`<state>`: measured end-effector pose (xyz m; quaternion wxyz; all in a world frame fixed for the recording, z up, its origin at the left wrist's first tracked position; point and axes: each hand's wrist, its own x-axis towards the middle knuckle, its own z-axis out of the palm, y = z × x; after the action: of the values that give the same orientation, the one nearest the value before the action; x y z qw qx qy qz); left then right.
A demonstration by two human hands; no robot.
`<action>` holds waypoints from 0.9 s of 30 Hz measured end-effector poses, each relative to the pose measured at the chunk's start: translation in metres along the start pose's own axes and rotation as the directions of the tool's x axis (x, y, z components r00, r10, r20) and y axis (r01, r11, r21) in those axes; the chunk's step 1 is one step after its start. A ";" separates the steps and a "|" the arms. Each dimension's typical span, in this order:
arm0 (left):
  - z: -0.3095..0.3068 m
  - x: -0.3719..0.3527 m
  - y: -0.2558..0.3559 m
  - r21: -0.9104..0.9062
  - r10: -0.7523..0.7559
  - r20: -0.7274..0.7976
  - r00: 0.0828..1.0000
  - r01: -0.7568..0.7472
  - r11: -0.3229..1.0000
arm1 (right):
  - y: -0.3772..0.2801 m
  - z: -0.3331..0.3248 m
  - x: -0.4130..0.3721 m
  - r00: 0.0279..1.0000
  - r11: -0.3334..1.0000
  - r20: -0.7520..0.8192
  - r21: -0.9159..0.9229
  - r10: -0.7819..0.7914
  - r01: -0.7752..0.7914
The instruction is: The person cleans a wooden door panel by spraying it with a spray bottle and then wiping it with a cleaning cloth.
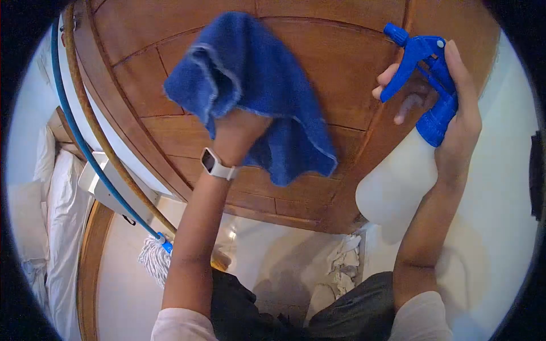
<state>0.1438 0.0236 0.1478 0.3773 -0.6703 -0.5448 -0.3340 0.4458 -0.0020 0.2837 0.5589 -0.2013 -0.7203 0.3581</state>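
A blue cloth (267,74) with a pale stitched edge is bunched over my left hand (242,132), whose fingers are mostly hidden beneath it. The cloth overlaps the panels of a brown wooden door (318,54) in front of me. My left wrist wears a watch with a white band (219,165). On the other side, my right hand (463,111) grips a spray bottle (398,179) around its neck, with fingers by the blue trigger. The bottle has a whitish body and a blue head, tilted with the nozzle toward the upper left.
A mop with a teal handle (79,128) and white strings (154,258) leans at the left beside a brown stick (102,125). Behind them are a white container (116,190) and white fabric (65,221). Crumpled pale scraps (345,258) lie on the floor by the door's lower corner.
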 end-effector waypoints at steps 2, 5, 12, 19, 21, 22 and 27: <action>-0.003 0.005 -0.021 0.049 -0.041 -0.040 0.998 0.042 0.998 | 0.002 0.002 0.000 1.000 1.000 0.011 0.012 -0.007 0.007; 0.004 -0.006 -0.068 0.039 -0.157 -0.145 0.977 0.165 0.986 | 0.004 0.001 0.000 1.000 1.000 0.025 -0.018 -0.012 0.012; 0.040 -0.063 -0.185 -0.705 -0.677 -0.164 0.718 0.395 0.589 | 0.007 0.006 0.000 1.000 1.000 0.024 0.021 -0.015 0.015; 0.099 -0.095 -0.252 -0.846 -0.781 -0.213 0.588 0.289 0.448 | 0.008 0.017 -0.007 0.999 0.999 0.014 0.032 -0.035 0.035; 0.098 -0.100 -0.254 -0.856 -0.780 -0.200 0.594 0.281 0.434 | 0.005 0.014 -0.007 0.999 0.999 -0.005 0.004 -0.045 0.046; 0.090 -0.093 -0.246 -0.862 -0.778 -0.195 0.598 0.275 0.427 | 0.003 0.014 -0.008 0.999 0.999 -0.002 0.008 -0.050 0.050; 0.033 -0.055 -0.182 -0.917 -0.805 -0.057 0.590 0.288 0.276 | -0.001 0.011 -0.010 0.997 0.997 0.013 0.018 -0.081 0.081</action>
<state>-0.0436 0.0478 0.1106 -0.0123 -0.3969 -0.3911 -0.8303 0.4389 -0.0130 0.2767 0.5699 -0.1646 -0.7284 0.3430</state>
